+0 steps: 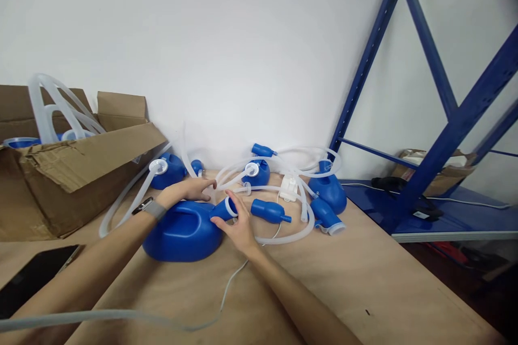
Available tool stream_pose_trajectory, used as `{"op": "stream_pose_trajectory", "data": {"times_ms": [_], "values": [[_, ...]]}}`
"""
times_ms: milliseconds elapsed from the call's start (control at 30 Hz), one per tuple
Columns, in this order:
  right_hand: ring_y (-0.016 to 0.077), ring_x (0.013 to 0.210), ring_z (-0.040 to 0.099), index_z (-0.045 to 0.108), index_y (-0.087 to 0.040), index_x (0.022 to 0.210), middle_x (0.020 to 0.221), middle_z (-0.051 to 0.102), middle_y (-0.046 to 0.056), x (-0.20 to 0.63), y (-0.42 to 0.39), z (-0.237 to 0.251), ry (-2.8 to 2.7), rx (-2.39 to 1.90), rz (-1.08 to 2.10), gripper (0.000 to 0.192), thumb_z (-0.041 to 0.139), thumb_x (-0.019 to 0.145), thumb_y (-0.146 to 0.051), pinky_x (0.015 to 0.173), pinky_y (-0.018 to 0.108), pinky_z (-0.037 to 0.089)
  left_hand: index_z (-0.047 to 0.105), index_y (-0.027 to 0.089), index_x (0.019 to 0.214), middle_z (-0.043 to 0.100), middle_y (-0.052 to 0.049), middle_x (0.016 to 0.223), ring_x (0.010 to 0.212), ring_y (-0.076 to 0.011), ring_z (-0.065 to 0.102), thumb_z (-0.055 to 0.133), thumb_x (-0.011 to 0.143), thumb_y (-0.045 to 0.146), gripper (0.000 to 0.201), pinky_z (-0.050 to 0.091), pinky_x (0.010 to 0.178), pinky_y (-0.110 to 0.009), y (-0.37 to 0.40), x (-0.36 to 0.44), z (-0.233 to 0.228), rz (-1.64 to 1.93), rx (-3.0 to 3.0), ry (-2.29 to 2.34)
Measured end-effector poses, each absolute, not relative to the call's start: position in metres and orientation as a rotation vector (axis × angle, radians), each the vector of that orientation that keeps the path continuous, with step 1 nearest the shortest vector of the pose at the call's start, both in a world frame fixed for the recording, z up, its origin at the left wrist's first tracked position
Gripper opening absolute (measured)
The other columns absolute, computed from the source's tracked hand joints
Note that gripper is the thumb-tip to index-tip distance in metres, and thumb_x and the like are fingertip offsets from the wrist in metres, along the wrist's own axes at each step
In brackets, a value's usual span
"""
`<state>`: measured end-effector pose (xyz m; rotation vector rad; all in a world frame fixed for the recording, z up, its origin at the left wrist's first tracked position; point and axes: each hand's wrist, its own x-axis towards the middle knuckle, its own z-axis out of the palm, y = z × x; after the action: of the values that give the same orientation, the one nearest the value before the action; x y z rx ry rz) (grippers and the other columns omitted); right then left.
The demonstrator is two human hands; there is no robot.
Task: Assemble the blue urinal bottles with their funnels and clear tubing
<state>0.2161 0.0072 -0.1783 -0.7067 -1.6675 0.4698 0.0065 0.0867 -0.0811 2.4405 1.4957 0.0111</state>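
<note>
A large blue plastic bottle (182,232) lies on its side on the wooden table (364,275). My right hand (238,223) grips its neck, where a white ring cap sits. My left hand (190,190) rests over the top of the bottle with its fingers reaching toward a clear hose (230,178). A watch is on my left wrist. A loose blue connector (269,211) lies just right of my right hand.
More blue bottles (329,188) and tangled clear hoses lie at the back by the wall, with a small white clip (289,187) among them. An open cardboard box (60,172) with hoses stands at the left. A dark phone (32,275) lies front left. Blue shelving (445,135) stands right.
</note>
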Motion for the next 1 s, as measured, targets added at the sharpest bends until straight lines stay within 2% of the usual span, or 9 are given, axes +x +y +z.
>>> {"op": "stream_pose_trajectory", "data": {"times_ms": [133, 200, 367, 500, 633, 700, 800, 867, 1000], "values": [[0.0303, 0.137, 0.057, 0.050, -0.024, 0.151, 0.145, 0.062, 0.015, 0.216, 0.006, -0.180, -1.654, -0.718, 0.548, 0.084, 0.086, 0.079, -0.048, 0.116, 0.046, 0.046, 0.054, 0.021, 0.135, 0.069, -0.011, 0.127, 0.108, -0.0281, 0.066, 0.059, 0.085, 0.039, 0.053, 0.050, 0.095, -0.036, 0.064, 0.010, -0.047, 0.074, 2.496, 1.455], [0.0302, 0.135, 0.059, 0.043, -0.024, 0.155, 0.143, 0.063, 0.015, 0.218, 0.006, -0.181, -1.666, -0.709, 0.559, 0.088, 0.081, 0.082, -0.055, 0.115, 0.047, 0.046, 0.057, 0.021, 0.135, 0.070, -0.012, 0.128, 0.110, -0.0310, 0.066, 0.063, 0.083, 0.044, 0.057, 0.051, 0.096, -0.038, 0.049, 0.013, -0.025, 0.184, 2.483, 1.469], [0.0296, 0.143, 0.049, 0.036, -0.023, 0.160, 0.155, 0.049, 0.016, 0.230, 0.018, -0.161, -1.650, -0.607, 0.499, 0.074, 0.046, 0.100, -0.065, 0.119, 0.051, 0.040, 0.060, 0.025, 0.141, 0.063, -0.007, 0.145, 0.121, -0.0293, 0.065, 0.073, 0.078, 0.040, 0.065, 0.054, 0.099, -0.036, 0.015, 0.029, 0.005, 0.393, 2.287, 1.000], [0.0325, 0.153, 0.034, 0.058, -0.024, 0.145, 0.164, 0.034, 0.013, 0.248, 0.035, -0.116, -1.772, -0.636, 0.406, 0.067, 0.062, 0.092, -0.066, 0.123, 0.052, 0.033, 0.065, 0.024, 0.137, 0.059, -0.008, 0.150, 0.127, -0.0312, 0.062, 0.075, 0.080, 0.032, 0.059, 0.057, 0.097, -0.036, 0.015, 0.037, -0.008, 0.469, 2.160, 0.796], [0.0282, 0.133, 0.058, 0.065, -0.026, 0.138, 0.142, 0.063, 0.010, 0.270, 0.044, -0.074, -2.113, -0.663, 0.591, 0.057, 0.074, 0.089, -0.054, 0.116, 0.047, 0.044, 0.065, 0.023, 0.135, 0.058, -0.010, 0.151, 0.116, -0.0291, 0.068, 0.078, 0.078, 0.029, 0.059, 0.059, 0.094, -0.037, 0.026, 0.037, -0.021, 0.501, 2.076, 0.779], [0.0255, 0.114, 0.068, 0.059, -0.027, 0.146, 0.126, 0.072, 0.008, 0.279, 0.045, -0.061, -2.236, -0.736, 0.680, 0.065, 0.077, 0.088, -0.049, 0.103, 0.044, 0.054, 0.063, 0.024, 0.137, 0.058, -0.009, 0.151, 0.119, -0.0296, 0.067, 0.081, 0.075, 0.027, 0.064, 0.059, 0.094, -0.037, 0.028, 0.036, -0.023, 0.483, 2.044, 0.789], [0.0222, 0.089, 0.072, 0.051, -0.026, 0.153, 0.108, 0.076, 0.005, 0.289, 0.042, -0.052, -2.344, -0.819, 0.644, 0.080, 0.083, 0.082, -0.046, 0.081, 0.037, 0.061, 0.053, 0.027, 0.144, 0.063, -0.009, 0.142, 0.127, -0.0313, 0.063, 0.082, 0.073, 0.029, 0.077, 0.058, 0.094, -0.038, 0.028, 0.034, -0.022, 0.477, 1.980, 0.822], [0.0223, 0.089, 0.072, 0.058, -0.027, 0.148, 0.110, 0.077, 0.005, 0.293, 0.039, -0.049, -2.388, -0.782, 0.588, 0.076, 0.085, 0.079, -0.046, 0.079, 0.035, 0.061, 0.051, 0.029, 0.146, 0.061, -0.008, 0.145, 0.132, -0.0321, 0.059, 0.084, 0.071, 0.034, 0.082, 0.055, 0.100, -0.039, 0.026, 0.029, -0.020, 0.462, 2.021, 0.897], [0.0260, 0.116, 0.068, 0.072, -0.032, 0.131, 0.127, 0.073, 0.004, 0.299, 0.032, -0.043, -2.468, -0.670, 0.610, 0.055, 0.085, 0.079, -0.042, 0.087, 0.035, 0.061, 0.051, 0.031, 0.147, 0.055, -0.007, 0.153, 0.137, -0.0349, 0.053, 0.091, 0.059, 0.048, 0.098, 0.047, 0.109, -0.038, 0.023, 0.016, -0.018, 0.190, 2.183, 1.199]]}}
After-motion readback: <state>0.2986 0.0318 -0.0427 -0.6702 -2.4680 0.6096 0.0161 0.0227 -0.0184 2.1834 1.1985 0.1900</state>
